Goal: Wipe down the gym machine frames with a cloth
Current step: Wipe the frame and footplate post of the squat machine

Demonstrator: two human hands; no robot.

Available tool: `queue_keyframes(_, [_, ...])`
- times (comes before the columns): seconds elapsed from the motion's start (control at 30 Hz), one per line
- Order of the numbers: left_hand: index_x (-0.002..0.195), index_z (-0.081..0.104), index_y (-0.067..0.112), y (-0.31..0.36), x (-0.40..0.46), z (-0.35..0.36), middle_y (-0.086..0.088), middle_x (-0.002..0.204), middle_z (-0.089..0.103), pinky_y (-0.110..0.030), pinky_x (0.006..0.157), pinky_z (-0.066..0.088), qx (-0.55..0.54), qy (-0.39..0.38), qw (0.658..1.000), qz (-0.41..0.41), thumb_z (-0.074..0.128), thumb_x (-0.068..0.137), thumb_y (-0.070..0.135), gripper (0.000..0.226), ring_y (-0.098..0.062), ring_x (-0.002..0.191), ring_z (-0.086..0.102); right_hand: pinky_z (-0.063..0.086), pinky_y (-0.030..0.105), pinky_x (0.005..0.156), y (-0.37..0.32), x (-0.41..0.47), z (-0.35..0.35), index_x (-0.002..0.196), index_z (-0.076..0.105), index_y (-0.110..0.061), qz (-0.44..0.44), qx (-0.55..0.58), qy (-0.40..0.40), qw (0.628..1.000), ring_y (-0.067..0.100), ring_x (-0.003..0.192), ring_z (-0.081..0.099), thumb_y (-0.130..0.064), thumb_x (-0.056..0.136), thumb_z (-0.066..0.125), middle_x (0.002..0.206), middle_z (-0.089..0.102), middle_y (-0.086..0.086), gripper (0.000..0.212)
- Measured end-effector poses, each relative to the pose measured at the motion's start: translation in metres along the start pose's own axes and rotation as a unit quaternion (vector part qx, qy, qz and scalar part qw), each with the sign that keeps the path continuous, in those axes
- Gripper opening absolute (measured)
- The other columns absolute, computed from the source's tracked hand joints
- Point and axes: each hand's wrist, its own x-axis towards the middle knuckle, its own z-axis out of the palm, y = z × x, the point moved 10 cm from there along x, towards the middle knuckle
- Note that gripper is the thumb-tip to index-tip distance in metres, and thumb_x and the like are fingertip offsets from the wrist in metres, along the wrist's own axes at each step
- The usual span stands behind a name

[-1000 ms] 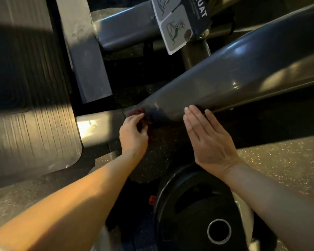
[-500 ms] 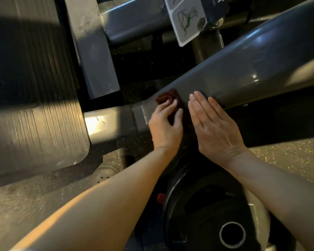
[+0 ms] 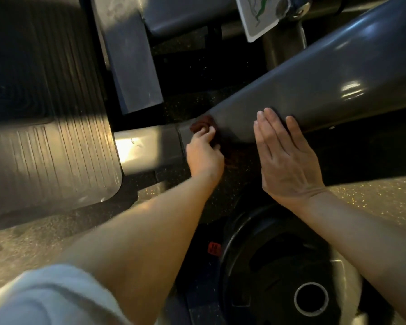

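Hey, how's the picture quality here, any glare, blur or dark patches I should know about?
Head view: warm, uneven light; bright glare on the grey frame tube and on the lower frame section; deep shadow over the ribbed footplate. The left hand gripping the dark red cloth is slightly motion-blurred, the pale sleeve strongly so. The right hand is sharper. Wide-angle bending at the edges.

Two hands point(image 3: 204, 156), one cloth point(image 3: 201, 125), seemingly one plate point(image 3: 279, 266).
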Motion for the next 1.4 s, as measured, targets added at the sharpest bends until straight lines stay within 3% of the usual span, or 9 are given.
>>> queue_keyframes(0.23, [0.138,0.051,0.019,0.063,-0.011,-0.006,-0.001,0.148,0.043,-0.021,0.109,0.019,0.015,0.001,0.978,0.210,0.057,0.093,0.005,0.048,-0.017,0.133,0.036,-0.002,0.043,0.123,-0.009,0.000,0.004,0.146,0.026,0.010,0.010,0.006,-0.003,1.000,0.036,0.148,0.016,-0.005,0.080,0.044,0.155,0.025,0.026,0.070])
queue_keyframes(0.37, [0.138,0.051,0.018,0.028,0.016,-0.011,0.001,0.149,0.042,-0.021,0.112,0.016,-0.023,0.019,0.998,0.063,0.057,0.093,0.005,0.047,-0.017,0.139,0.033,-0.003,0.043,0.122,-0.013,0.002,0.007,0.146,0.027,0.011,0.008,0.005,-0.011,1.000,0.036,0.147,0.017,-0.006,0.084,0.032,0.154,0.027,0.027,0.065])
queue_keyframes(0.57, [0.139,0.051,0.020,0.062,-0.024,-0.004,-0.001,0.149,0.041,-0.001,0.102,-0.001,0.038,0.006,0.981,0.191,0.057,0.093,0.006,0.048,-0.017,0.134,0.034,-0.001,0.043,0.123,-0.010,0.002,0.006,0.147,0.025,0.011,0.024,0.038,-0.025,0.999,0.036,0.148,0.016,-0.006,0.080,0.057,0.155,0.024,0.026,0.075])
queue_keyframes(0.77, [0.133,0.056,0.016,-0.014,0.017,-0.027,-0.003,0.141,0.050,-0.024,0.108,0.031,0.101,-0.053,0.992,0.061,0.057,0.092,0.005,0.042,-0.020,0.131,0.045,0.013,0.041,0.122,-0.031,0.001,0.007,0.139,0.043,0.004,0.045,0.176,-0.045,0.982,0.034,0.143,0.031,-0.002,0.077,0.062,0.148,0.040,0.022,0.065])
queue_keyframes(0.83, [0.131,0.058,0.013,-0.013,0.000,-0.044,-0.004,0.140,0.052,-0.030,0.113,0.031,0.064,-0.040,0.993,0.094,0.060,0.090,0.004,0.042,-0.019,0.130,0.045,0.026,0.032,0.115,-0.048,0.003,0.009,0.139,0.049,-0.008,0.106,0.363,-0.057,0.924,0.024,0.138,0.040,-0.004,0.087,0.059,0.147,0.044,0.012,0.053])
queue_keyframes(1.0, [0.137,0.045,0.018,-0.039,-0.052,-0.071,0.001,0.131,0.053,-0.022,0.103,0.040,-0.066,-0.064,0.992,0.085,0.061,0.088,0.000,0.055,-0.010,0.122,0.050,0.032,0.024,0.106,-0.126,0.019,0.044,0.147,0.038,-0.036,0.328,0.785,-0.192,0.489,0.003,0.132,0.034,-0.015,0.104,0.042,0.151,0.036,-0.008,0.048])
queue_keyframes(1.07, [0.139,0.038,0.023,-0.056,-0.054,-0.074,0.005,0.128,0.052,-0.015,0.097,0.042,-0.102,-0.129,0.985,0.044,0.060,0.090,0.003,0.057,-0.007,0.120,0.052,0.039,0.025,0.101,-0.140,0.025,0.052,0.141,0.048,-0.028,0.392,0.802,-0.176,0.414,0.009,0.130,0.044,-0.005,0.101,0.045,0.143,0.047,-0.004,0.047])
queue_keyframes(1.3, [0.126,0.059,0.004,-0.069,-0.027,-0.150,-0.014,0.135,0.055,-0.038,0.111,0.034,0.345,-0.049,0.899,0.265,0.072,0.078,0.005,0.050,-0.029,0.129,0.047,0.035,0.016,0.104,-0.146,0.051,0.046,0.143,0.046,-0.023,0.435,0.662,-0.012,0.610,0.010,0.131,0.043,-0.007,0.098,0.051,0.144,0.045,-0.002,0.048])
queue_keyframes(1.4, [0.136,0.049,-0.003,-0.084,-0.011,-0.163,-0.021,0.144,0.045,-0.046,0.114,0.034,0.433,-0.078,0.856,0.273,0.076,0.074,0.006,0.068,-0.035,0.136,0.039,0.030,0.021,0.106,-0.203,0.092,0.035,0.144,0.046,-0.024,0.291,0.625,-0.058,0.722,0.020,0.134,0.038,-0.008,0.097,0.052,0.147,0.042,0.004,0.049])
